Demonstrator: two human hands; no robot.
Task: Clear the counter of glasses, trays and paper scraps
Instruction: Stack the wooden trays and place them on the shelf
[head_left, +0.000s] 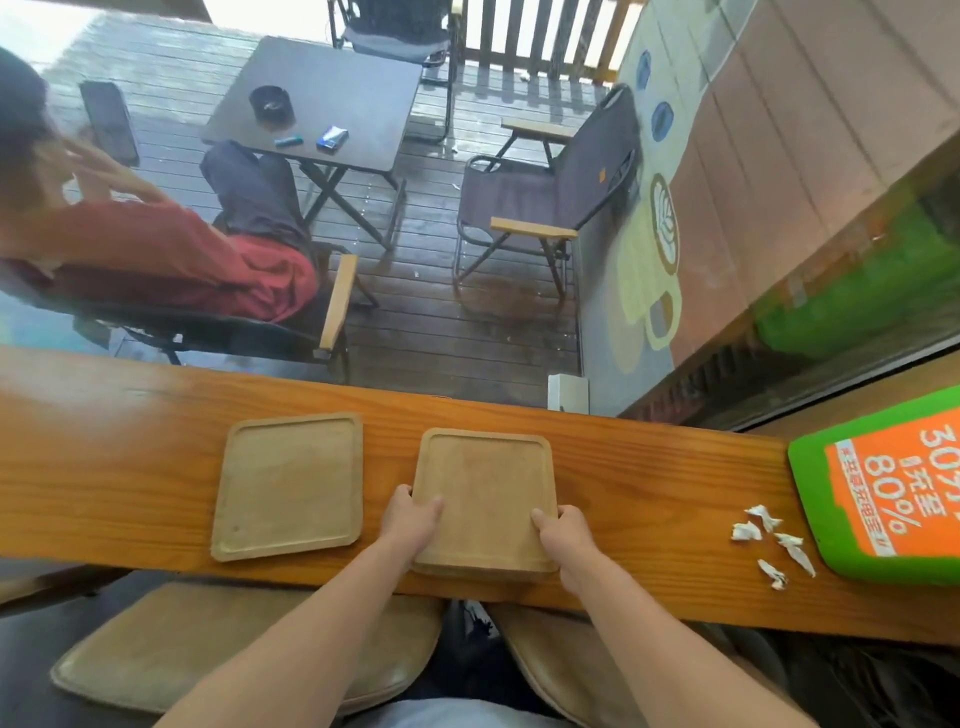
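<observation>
Your left hand (410, 519) grips the left edge of the wooden tray (485, 493) in front of you, thumb lying on its inner face and fingers tucked beneath the rim. Your right hand (563, 535) clasps the tray's right edge the same way, thumb on top. Both hands are closed around this tray, which sits near the front edge of the long wooden desk (130, 467); a second edge shows under its near side, though you cannot tell whether that is another tray below it. A second tray (291, 483) lies flat just beside it to the left, apart from it and untouched. Well off to the right, four crumpled paper scraps (771, 540) lie on the desk beside a green and orange sign (883, 488).
</observation>
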